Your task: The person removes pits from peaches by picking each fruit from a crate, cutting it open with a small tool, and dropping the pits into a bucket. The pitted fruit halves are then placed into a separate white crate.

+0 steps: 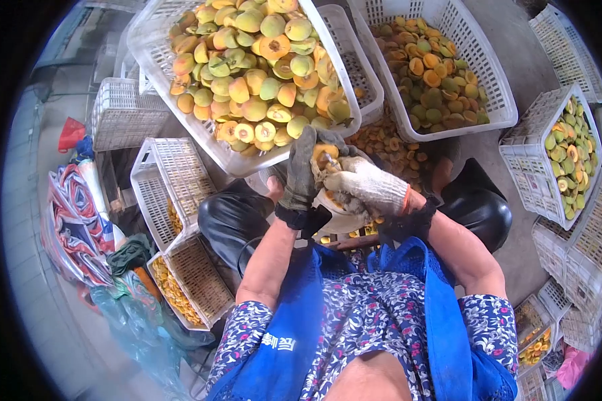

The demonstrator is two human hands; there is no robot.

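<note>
My left hand (pixel 303 175), in a dark grey-green glove, is closed around an orange peach half (pixel 325 154), its cut face turned up. My right hand (pixel 368 186), in a dirty white knit glove, is closed with its fingertips at the peach. A small thing may be in these fingers, but I cannot make out what. Just beneath the hands is a pale bucket (pixel 340 221), partly hidden by them. Beyond them stands a tilted white crate (pixel 242 164) heaped with yellow-green peaches (pixel 254 83), some cut open with the stone showing.
A second white crate (pixel 471 131) at the back right holds orange peach halves (pixel 435 73). Loose pieces (pixel 381 144) lie between the crates. More crates stand on the right, one full of greenish fruit (pixel 571 157). At left are crates (pixel 174 160), striped sacking (pixel 73 220) and plastic sheeting (pixel 137 327).
</note>
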